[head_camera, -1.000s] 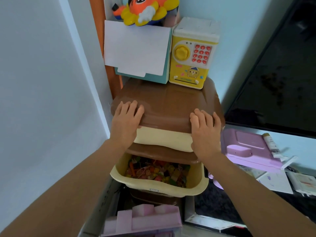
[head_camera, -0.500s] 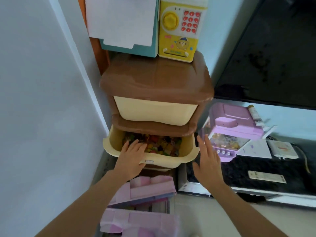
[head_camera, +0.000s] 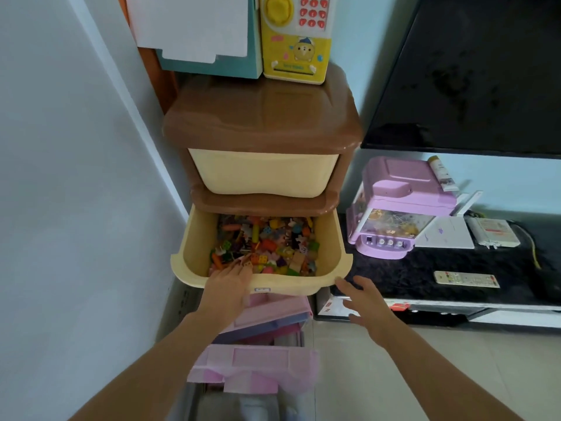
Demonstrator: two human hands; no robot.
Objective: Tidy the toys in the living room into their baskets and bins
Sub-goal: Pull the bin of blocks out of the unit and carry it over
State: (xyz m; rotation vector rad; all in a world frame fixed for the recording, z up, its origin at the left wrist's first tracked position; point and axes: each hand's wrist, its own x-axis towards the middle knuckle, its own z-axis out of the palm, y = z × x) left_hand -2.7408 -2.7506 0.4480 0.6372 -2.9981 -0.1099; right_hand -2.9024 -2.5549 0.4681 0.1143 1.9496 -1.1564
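Your left hand (head_camera: 229,282) lies over the front lip of the pulled-out cream plastic drawer (head_camera: 331,247), near its left corner, with the fingers reaching down inside toward the contents. Whether they curl round the lip or only rest on it I cannot tell. It sits there, I judge, to steady the drawer or push it shut.

That drawer is the second one in the brown-topped plastic drawer tower (head_camera: 261,117), and it stands well out, which is why you can see the heap of small coloured toy pieces (head_camera: 267,246) filling it. The cream drawer above (head_camera: 264,171) is closed. Below the open drawer lie pink plastic building-block pieces (head_camera: 255,360), probably the next things to put away.

Your right hand (head_camera: 362,302) hovers just off the drawer's right front corner, fingers spread and holding nothing, likely poised to take that corner.

Further right, a purple toy claw machine (head_camera: 400,205) stands on the left end of the dark low TV stand (head_camera: 425,281), with a white remote control (head_camera: 466,279) near the stand's front edge.
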